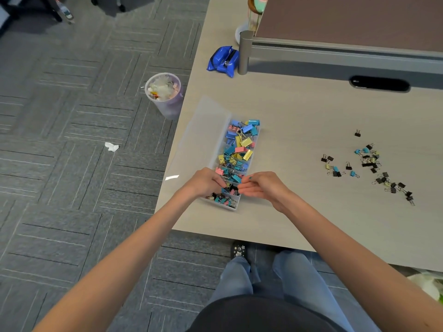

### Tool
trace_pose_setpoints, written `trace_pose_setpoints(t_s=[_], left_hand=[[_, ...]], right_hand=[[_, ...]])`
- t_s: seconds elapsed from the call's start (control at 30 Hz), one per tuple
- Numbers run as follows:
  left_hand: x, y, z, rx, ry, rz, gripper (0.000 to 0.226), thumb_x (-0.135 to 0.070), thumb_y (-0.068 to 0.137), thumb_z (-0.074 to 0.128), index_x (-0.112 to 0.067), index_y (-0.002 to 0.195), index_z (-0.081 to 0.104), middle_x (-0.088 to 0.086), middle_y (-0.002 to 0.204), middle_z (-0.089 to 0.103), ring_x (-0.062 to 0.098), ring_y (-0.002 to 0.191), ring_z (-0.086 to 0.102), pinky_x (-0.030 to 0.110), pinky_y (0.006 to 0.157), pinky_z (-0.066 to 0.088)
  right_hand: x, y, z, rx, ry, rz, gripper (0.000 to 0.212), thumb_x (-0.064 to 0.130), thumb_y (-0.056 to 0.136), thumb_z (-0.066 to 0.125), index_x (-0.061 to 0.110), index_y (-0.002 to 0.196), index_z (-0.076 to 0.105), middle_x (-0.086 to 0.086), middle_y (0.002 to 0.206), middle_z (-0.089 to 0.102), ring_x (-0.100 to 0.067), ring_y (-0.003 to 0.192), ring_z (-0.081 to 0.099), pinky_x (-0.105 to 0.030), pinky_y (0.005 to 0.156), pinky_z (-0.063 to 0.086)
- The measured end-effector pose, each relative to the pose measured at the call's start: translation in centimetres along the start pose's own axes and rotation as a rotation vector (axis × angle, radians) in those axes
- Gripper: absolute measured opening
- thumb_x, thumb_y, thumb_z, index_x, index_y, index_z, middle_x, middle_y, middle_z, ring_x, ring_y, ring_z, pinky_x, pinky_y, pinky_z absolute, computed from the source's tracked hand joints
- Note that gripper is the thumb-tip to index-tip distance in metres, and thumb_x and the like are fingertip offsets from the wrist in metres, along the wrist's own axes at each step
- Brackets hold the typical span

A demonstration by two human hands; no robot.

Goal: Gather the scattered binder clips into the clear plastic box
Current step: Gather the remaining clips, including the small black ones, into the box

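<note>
Now left hand [205,183] curled into near end of clear plastic box [206,140], grip unclear; right hand [261,188] beside, fingers slack. Well right, small black-and-coloured metal binder clips [370,161] lie scattered: likely light, stiff; pinch wire handles.

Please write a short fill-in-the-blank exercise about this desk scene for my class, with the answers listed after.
1. The clear plastic box lies with its lid ____.
2. The loose binder clips on the table lie to the ____ of the box.
3. The packet beside the metal post is ____.
4. The left hand and right hand meet over the box's ____ end.
Missing words: open, right, blue, near.
</note>
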State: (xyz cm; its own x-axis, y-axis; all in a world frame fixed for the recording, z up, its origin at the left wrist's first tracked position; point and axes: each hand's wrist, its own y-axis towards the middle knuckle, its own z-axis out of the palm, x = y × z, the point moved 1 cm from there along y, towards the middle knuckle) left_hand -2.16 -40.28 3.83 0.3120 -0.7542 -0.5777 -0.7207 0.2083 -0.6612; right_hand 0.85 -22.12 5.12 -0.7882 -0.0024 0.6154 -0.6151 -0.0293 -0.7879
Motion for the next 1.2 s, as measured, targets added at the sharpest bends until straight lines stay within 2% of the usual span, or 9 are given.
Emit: trace_pose_setpoints(t_s=[0.07, 0.17, 0.3, 0.47, 0.6, 0.7, 0.83, 1.0, 1.2], left_hand=[[0.1, -0.1, -0.1, -0.016, -0.019, 0.009, 0.025, 0.004, 0.084, 0.058, -0.013, 0.093, 0.074, 0.009, 0.102, 0.068, 0.026, 0.095, 0.066, 0.038, 0.08, 0.056], [0.2, -0.3, -0.3, -0.031, -0.037, 0.015, 0.028, 0.007, 0.083, 0.056, -0.014, 0.089, 0.073, 0.01, 0.104, 0.07, 0.023, 0.099, 0.065, 0.036, 0.081, 0.055], [0.0, -0.5, -0.3, -0.065, -0.125, 0.016, 0.029, 0.007, 0.084, 0.052, -0.015, 0.084, 0.07, 0.014, 0.096, 0.072, 0.024, 0.084, 0.069, 0.044, 0.077, 0.056], [-1.9, -0.7, 0.7, -0.099, -0.21, 0.103, 0.022, 0.002, 0.088, 0.052, -0.009, 0.097, 0.069, 0.011, 0.091, 0.072, 0.015, 0.076, 0.067, 0.022, 0.063, 0.054], [-4.6, 0.1, 2.4, -0.083, -0.286, 0.138, 0.018, 0.0, 0.091, 0.053, -0.004, 0.101, 0.067, 0.004, 0.081, 0.069, 0.011, 0.072, 0.066, 0.022, 0.064, 0.053], [-7.4, 1.3, 4.0, -0.063, -0.321, 0.163, 0.014, -0.001, 0.091, 0.054, -0.005, 0.098, 0.066, 0.002, 0.078, 0.067, 0.011, 0.071, 0.064, 0.024, 0.065, 0.052], [-11.5, 3.1, 6.6, -0.012, -0.356, 0.177, 0.018, 0.003, 0.09, 0.051, -0.01, 0.09, 0.064, 0.002, 0.077, 0.067, 0.009, 0.066, 0.062, 0.017, 0.055, 0.048], [-15.9, 5.7, 10.9, 0.002, -0.351, 0.166, 0.018, 0.003, 0.09, 0.052, -0.008, 0.094, 0.065, 0.011, 0.086, 0.068, 0.003, 0.059, 0.062, 0.013, 0.052, 0.047], [-20.6, 8.6, 16.6, -0.019, -0.343, 0.124, 0.02, 0.002, 0.089, 0.051, -0.005, 0.096, 0.068, 0.009, 0.081, 0.067, -0.004, 0.05, 0.059, 0.011, 0.049, 0.047]], right_hand=[[0.0, -0.1, 0.1, 0.003, -0.002, -0.001, 0.025, 0.007, 0.098, 0.041, -0.004, 0.105, 0.063, -0.019, 0.099, 0.07, -0.024, 0.083, 0.071, -0.025, 0.069, 0.059], [-0.1, -0.1, 0.2, 0.014, -0.006, -0.013, 0.024, 0.008, 0.099, 0.041, -0.002, 0.102, 0.063, -0.018, 0.098, 0.071, -0.022, 0.081, 0.071, -0.024, 0.069, 0.059], [-0.1, -0.1, 0.2, 0.035, -0.016, -0.042, 0.027, 0.01, 0.099, 0.04, -0.002, 0.104, 0.064, -0.016, 0.096, 0.072, -0.023, 0.083, 0.072, -0.026, 0.073, 0.059], [0.2, 0.0, -0.9, 0.006, -0.033, -0.092, 0.026, 0.008, 0.097, 0.041, 0.0, 0.102, 0.065, -0.018, 0.097, 0.071, -0.027, 0.088, 0.071, -0.032, 0.079, 0.058], [0.4, 0.0, -3.4, -0.06, -0.03, -0.126, 0.024, 0.007, 0.095, 0.042, -0.001, 0.1, 0.064, -0.019, 0.095, 0.07, -0.025, 0.081, 0.069, -0.031, 0.076, 0.057], [0.4, 0.0, -6.2, -0.111, -0.002, -0.152, 0.023, 0.006, 0.094, 0.042, 0.0, 0.099, 0.063, -0.017, 0.091, 0.069, -0.022, 0.075, 0.068, -0.028, 0.072, 0.056], [0.3, 0.0, -10.8, -0.184, 0.051, -0.171, 0.02, 0.003, 0.093, 0.043, 0.001, 0.095, 0.063, -0.015, 0.083, 0.068, -0.02, 0.068, 0.065, -0.023, 0.063, 0.055], [-0.3, 0.5, -17.3, -0.257, 0.105, -0.152, 0.019, 0.003, 0.092, 0.045, 0.001, 0.093, 0.063, -0.015, 0.082, 0.067, -0.021, 0.068, 0.065, -0.024, 0.064, 0.056], [-1.4, 1.5, -25.3, -0.32, 0.127, -0.12, 0.019, 0.001, 0.09, 0.045, 0.001, 0.092, 0.064, -0.014, 0.08, 0.067, -0.019, 0.064, 0.064, -0.021, 0.061, 0.055]])
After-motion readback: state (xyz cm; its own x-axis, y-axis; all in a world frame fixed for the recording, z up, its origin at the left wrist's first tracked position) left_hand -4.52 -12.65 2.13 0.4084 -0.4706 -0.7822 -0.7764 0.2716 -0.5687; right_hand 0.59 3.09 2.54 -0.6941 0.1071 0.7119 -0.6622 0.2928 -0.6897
